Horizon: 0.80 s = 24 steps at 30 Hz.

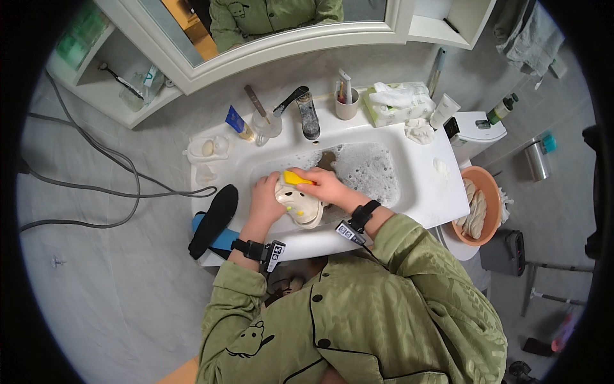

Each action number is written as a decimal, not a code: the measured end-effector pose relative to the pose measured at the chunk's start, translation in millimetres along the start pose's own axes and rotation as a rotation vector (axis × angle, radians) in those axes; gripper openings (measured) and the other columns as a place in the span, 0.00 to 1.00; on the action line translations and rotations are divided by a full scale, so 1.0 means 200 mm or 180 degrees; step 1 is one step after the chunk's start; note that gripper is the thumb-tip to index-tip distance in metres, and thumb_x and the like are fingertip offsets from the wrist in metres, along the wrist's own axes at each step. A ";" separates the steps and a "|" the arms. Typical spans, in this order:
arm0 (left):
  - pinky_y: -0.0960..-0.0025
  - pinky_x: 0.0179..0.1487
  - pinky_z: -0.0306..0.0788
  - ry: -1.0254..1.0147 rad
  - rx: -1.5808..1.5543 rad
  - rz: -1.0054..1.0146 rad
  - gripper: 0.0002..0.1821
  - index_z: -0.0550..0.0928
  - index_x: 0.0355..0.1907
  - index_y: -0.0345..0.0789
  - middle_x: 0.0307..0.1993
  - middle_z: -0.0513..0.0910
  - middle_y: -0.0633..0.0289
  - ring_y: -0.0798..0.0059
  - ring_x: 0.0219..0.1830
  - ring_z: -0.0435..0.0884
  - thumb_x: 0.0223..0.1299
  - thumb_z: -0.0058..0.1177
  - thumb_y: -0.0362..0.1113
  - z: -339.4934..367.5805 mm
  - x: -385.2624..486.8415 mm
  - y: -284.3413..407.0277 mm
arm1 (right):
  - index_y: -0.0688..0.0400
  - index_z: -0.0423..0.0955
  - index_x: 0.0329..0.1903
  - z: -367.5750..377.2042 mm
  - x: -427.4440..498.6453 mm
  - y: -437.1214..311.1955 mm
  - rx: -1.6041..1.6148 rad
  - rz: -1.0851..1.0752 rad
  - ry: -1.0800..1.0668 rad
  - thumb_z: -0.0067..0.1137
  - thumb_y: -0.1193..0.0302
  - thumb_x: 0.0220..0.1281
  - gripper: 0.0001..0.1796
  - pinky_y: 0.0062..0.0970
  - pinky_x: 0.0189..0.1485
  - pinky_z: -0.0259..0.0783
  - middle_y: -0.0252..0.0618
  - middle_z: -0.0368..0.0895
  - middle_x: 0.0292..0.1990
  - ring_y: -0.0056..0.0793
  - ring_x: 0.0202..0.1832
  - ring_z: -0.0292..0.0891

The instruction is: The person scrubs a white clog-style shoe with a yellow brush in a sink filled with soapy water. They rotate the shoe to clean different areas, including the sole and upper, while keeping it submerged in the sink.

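A white clog-style shoe point(308, 216) with holes and small yellow and green marks is held over the near left part of a white washbasin point(413, 192). My left hand point(267, 198) grips its left side. In my right hand point(325, 185) is a yellow-backed brush point(293, 178), held against the upper part of the shoe; its bristles are hidden. Foamy water point(367, 168) fills the basin around and to the right of the shoe, and a dark brown patch shows in it below the tap.
A black tap point(308, 115) rises behind the basin. Black insoles point(218, 216) lie on the left rim. Along the back stand a blue tube point(238, 122), a cup with toothpaste point(346, 106) and a tissue pack point(400, 103). An orange tub point(490, 206) holding cloth is at right.
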<state>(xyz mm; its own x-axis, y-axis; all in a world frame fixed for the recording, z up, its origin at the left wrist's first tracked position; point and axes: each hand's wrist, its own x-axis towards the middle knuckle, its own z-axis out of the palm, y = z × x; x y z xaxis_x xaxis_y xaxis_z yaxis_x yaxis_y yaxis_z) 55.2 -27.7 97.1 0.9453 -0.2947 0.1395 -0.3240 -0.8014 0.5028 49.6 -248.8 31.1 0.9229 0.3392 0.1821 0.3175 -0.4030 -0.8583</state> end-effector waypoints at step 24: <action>0.52 0.54 0.70 -0.0065 0.0106 0.0336 0.31 0.75 0.51 0.38 0.45 0.79 0.49 0.46 0.50 0.76 0.38 0.68 0.32 0.03 -0.02 -0.04 | 0.49 0.74 0.63 -0.04 0.04 -0.05 0.0522 0.0082 0.0081 0.60 0.59 0.65 0.25 0.34 0.47 0.74 0.46 0.82 0.38 0.41 0.41 0.81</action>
<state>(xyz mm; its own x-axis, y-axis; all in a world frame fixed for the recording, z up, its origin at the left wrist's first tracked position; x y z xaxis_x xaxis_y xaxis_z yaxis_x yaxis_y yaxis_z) 53.3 -23.5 88.1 0.9051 -0.3887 0.1725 -0.4231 -0.7820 0.4576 55.0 -248.7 44.3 0.9362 0.3080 0.1692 0.2556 -0.2665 -0.9293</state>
